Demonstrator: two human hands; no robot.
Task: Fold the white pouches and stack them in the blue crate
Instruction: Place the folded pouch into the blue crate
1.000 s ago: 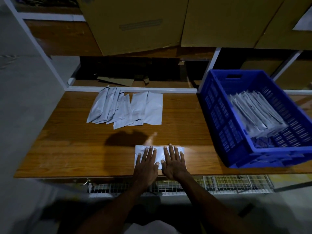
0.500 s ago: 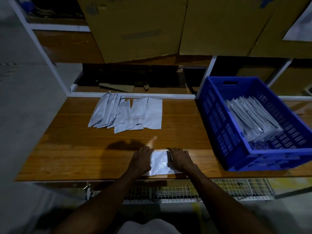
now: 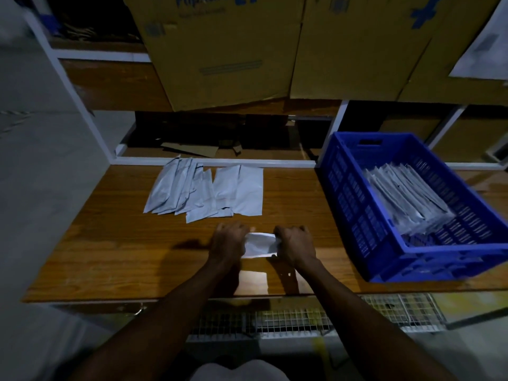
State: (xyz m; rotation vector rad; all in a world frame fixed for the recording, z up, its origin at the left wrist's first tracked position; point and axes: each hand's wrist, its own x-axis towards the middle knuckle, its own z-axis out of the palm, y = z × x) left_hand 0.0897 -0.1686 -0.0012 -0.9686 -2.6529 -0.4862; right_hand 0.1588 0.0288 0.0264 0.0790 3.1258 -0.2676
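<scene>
White pouch [image 3: 259, 244] held at frame centre.
Its ends are gripped by the left hand [image 3: 229, 242] and right hand [image 3: 295, 244], fingers curled round them.

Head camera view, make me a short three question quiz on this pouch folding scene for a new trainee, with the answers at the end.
1. True or false: the blue crate already holds white pouches.
2. Which hands grip the pouch being folded? A) the left hand only B) the right hand only C) both hands
3. Fill in: the loose pile of unfolded pouches lies on the wooden table, to the ____ of the crate as the person sees it.

Key:
1. True: a stack of folded pouches lies inside.
2. C: the left hand and right hand each hold one end.
3. left
</scene>
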